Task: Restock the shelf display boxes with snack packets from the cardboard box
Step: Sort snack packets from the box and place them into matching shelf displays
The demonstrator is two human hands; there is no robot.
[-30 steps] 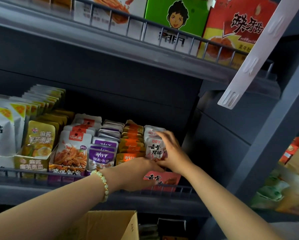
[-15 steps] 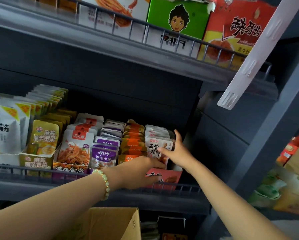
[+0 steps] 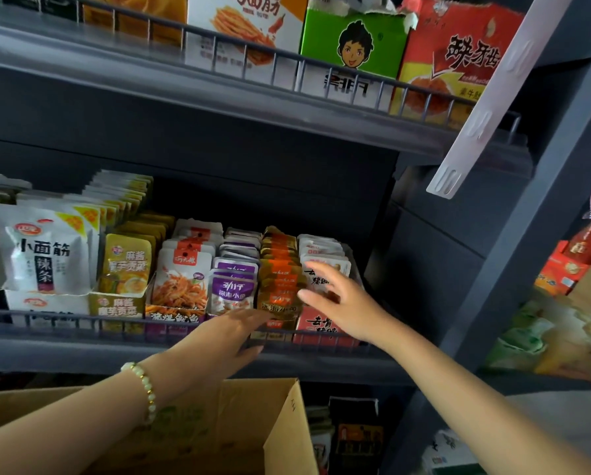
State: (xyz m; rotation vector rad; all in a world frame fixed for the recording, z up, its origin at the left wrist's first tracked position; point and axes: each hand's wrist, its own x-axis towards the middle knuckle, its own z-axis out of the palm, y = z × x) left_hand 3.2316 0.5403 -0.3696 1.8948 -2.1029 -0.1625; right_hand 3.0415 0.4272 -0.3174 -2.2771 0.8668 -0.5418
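Note:
On the middle shelf stands a red display box (image 3: 316,325) filled with white and red snack packets (image 3: 323,253). My right hand (image 3: 343,303) hovers open in front of those packets, fingers spread, holding nothing. My left hand (image 3: 232,332) lies flat and open at the shelf's wire rail, below the orange packets (image 3: 280,269). The open cardboard box (image 3: 239,430) sits under my left forearm; its contents are hidden.
Further display boxes fill the same shelf to the left: purple packets (image 3: 234,286), orange-fish packets (image 3: 181,282), yellow packets (image 3: 128,265), white bags (image 3: 44,252). A wire rail (image 3: 64,317) fronts the shelf. Cartons stand on the upper shelf (image 3: 355,46). A white plastic strip (image 3: 485,108) hangs at right.
My right hand has pulled back from the white and red packets and opened. My left hand has slid down and left off the red box to the rail.

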